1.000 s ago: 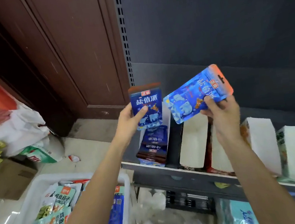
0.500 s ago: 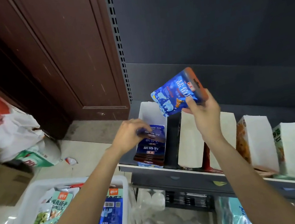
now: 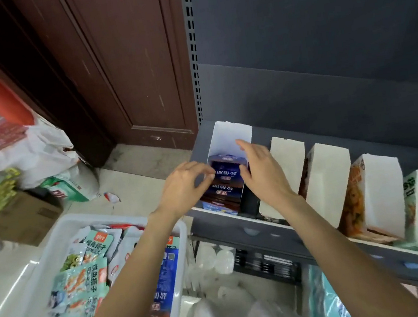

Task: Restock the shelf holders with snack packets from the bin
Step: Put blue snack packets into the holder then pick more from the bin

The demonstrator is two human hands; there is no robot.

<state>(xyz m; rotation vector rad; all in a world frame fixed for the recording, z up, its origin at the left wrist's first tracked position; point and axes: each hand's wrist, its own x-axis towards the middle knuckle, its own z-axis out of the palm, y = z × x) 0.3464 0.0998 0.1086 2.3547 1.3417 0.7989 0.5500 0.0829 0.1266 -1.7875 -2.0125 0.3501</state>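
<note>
- While both hands are reaching over the shelf (image 3: 266, 233), the blue packets (image 3: 226, 182) are lying stacked in the first holder (image 3: 231, 135), at the shelf's left end.
- The left hand (image 3: 182, 189) is sitting at the left side of the stack, with its fingers curling in and its fingertips (image 3: 211, 172) touching the top packet's edge.
- The right hand (image 3: 262, 167) is sitting at the right side of the stack, and its fingers are lying mostly straight along the packets, with one finger pointing up over the holder's white back wall.
- I cannot tell if the left hand is really pinching the top packet or only touching it.
- More white holders (image 3: 328, 171) are standing in a row to the right, just beside each other.
- The bin (image 3: 54, 250) is sitting low on the left, under the left arm, well apart from the hands.
- Green packets (image 3: 80, 281) and one more blue packet (image 3: 164, 285) are lying inside the bin.
- White bags (image 3: 26, 149) are sitting on the floor near a brown door (image 3: 135, 61).
</note>
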